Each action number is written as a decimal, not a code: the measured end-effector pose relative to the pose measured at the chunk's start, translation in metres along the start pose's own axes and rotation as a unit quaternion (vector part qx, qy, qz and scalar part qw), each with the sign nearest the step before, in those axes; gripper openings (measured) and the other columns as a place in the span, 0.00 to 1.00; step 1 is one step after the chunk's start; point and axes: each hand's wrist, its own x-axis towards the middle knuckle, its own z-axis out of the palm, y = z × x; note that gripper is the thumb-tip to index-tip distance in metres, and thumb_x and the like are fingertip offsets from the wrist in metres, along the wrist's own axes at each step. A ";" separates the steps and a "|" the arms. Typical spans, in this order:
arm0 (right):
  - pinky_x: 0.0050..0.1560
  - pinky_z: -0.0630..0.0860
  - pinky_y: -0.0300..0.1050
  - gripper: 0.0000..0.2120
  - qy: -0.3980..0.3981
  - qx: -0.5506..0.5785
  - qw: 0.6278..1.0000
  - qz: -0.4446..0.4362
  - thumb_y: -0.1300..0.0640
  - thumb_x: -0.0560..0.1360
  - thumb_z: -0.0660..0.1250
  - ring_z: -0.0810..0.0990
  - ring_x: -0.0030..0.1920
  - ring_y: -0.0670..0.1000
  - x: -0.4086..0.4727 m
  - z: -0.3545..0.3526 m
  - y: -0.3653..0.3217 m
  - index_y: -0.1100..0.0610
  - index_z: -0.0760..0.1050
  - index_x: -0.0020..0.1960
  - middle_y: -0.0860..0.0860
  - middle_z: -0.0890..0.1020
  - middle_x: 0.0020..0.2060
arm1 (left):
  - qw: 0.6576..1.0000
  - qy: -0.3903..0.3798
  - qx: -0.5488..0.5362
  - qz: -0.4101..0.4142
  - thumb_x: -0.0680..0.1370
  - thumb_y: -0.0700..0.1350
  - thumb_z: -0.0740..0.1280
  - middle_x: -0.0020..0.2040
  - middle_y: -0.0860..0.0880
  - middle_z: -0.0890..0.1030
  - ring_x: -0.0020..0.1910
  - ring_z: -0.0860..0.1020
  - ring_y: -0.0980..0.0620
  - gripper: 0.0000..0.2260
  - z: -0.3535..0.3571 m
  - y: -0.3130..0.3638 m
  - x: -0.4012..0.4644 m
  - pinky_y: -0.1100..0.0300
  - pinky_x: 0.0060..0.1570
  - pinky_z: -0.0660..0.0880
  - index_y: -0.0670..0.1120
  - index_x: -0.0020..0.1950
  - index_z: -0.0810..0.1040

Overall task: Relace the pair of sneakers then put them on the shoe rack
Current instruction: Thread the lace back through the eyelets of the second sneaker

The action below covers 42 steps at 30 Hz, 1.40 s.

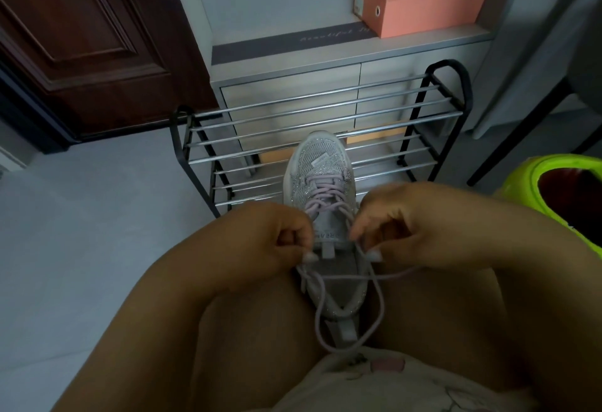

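A: Fig. shows what, centre frame?

B: One silver-grey sneaker (321, 203), toe pointing away, heel twd the viewer, held between the person's knees. Lilac lace (321, 198) is crossed through the eyelets; its loose ends loop over the heel opening.

A: Hands?

B: Left hand (280, 242) w/ curled fingers pinches the lace at the left top eyelet. Right hand (400, 232) likewise pinches the lace at the right side. Both closed on the lace.

A: Rack?

B: Shoe rack (325, 138), black frame w/ chrome bars, stands just beyond the toe; no shoe visible on its bars.

A: Containers?

B: Pink box (423, 7) on the grey cabinet (293, 85), lidded, contents hidden; a 2nd box sits atop it. Lime-green bin (553, 183) at right; dark red interior, contents can't tell.
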 end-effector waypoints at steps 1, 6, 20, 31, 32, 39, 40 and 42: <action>0.47 0.76 0.42 0.07 0.017 -0.034 0.999 0.010 0.43 0.68 0.71 0.77 0.42 0.39 -0.001 0.003 -0.003 0.39 0.74 0.44 0.39 0.79 0.40 | 1.000 0.016 0.004 -0.010 0.73 0.49 0.72 0.36 0.52 0.81 0.35 0.78 0.56 0.03 0.001 0.003 -0.001 0.57 0.41 0.77 0.53 0.40 0.80; 0.49 0.75 0.46 0.20 0.072 -0.168 0.983 0.013 0.29 0.60 0.61 0.75 0.46 0.43 -0.004 0.022 -0.011 0.39 0.67 0.46 0.42 0.77 0.40 | 0.986 0.124 0.099 -0.052 0.70 0.53 0.70 0.34 0.57 0.77 0.38 0.76 0.58 0.06 0.027 0.011 -0.008 0.54 0.44 0.76 0.57 0.39 0.73; 0.45 0.77 0.50 0.21 0.106 0.273 0.955 -0.050 0.35 0.65 0.69 0.80 0.39 0.44 -0.019 0.011 -0.036 0.46 0.73 0.51 0.42 0.83 0.45 | 0.918 0.197 -0.334 -0.090 0.75 0.38 0.69 0.33 0.42 0.81 0.30 0.76 0.48 0.05 0.008 0.060 -0.025 0.63 0.27 0.73 0.41 0.49 0.77; 0.28 0.69 0.37 0.24 0.223 0.321 0.920 -0.036 0.38 0.63 0.69 0.73 0.28 0.43 -0.022 0.002 -0.048 0.53 0.74 0.49 0.51 0.79 0.37 | 0.816 0.219 -0.528 -0.091 0.75 0.32 0.65 0.30 0.46 0.81 0.23 0.73 0.56 0.06 -0.001 0.074 -0.022 0.66 0.21 0.70 0.40 0.49 0.72; 0.27 0.67 0.35 0.23 0.204 0.284 0.937 -0.022 0.38 0.61 0.70 0.72 0.26 0.41 -0.022 0.003 -0.048 0.52 0.75 0.49 0.48 0.77 0.33 | 0.804 0.215 -0.548 -0.086 0.75 0.32 0.65 0.30 0.46 0.80 0.23 0.73 0.56 0.06 -0.002 0.076 -0.023 0.66 0.21 0.70 0.41 0.49 0.72; 0.33 0.73 0.30 0.06 0.066 0.015 0.996 0.061 0.43 0.70 0.70 0.77 0.27 0.37 -0.014 0.025 -0.023 0.45 0.80 0.40 0.40 0.79 0.25 | 0.863 0.245 -0.439 -0.050 0.75 0.35 0.67 0.38 0.44 0.84 0.29 0.78 0.55 0.08 -0.002 0.061 -0.029 0.65 0.28 0.74 0.42 0.52 0.74; 0.32 0.75 0.36 0.07 0.048 0.051 0.994 0.079 0.44 0.70 0.71 0.79 0.28 0.42 -0.016 0.021 -0.013 0.46 0.79 0.38 0.46 0.80 0.27 | 0.885 0.261 -0.383 -0.046 0.75 0.36 0.68 0.38 0.45 0.84 0.30 0.79 0.54 0.09 -0.002 0.057 -0.032 0.66 0.29 0.75 0.43 0.53 0.74; 0.29 0.76 0.39 0.05 0.041 0.241 0.964 0.099 0.52 0.69 0.73 0.78 0.30 0.50 -0.021 0.012 -0.001 0.52 0.80 0.39 0.52 0.79 0.29 | 0.916 0.281 -0.282 -0.047 0.74 0.38 0.69 0.37 0.50 0.85 0.31 0.81 0.56 0.10 0.001 0.052 -0.035 0.68 0.31 0.75 0.48 0.53 0.75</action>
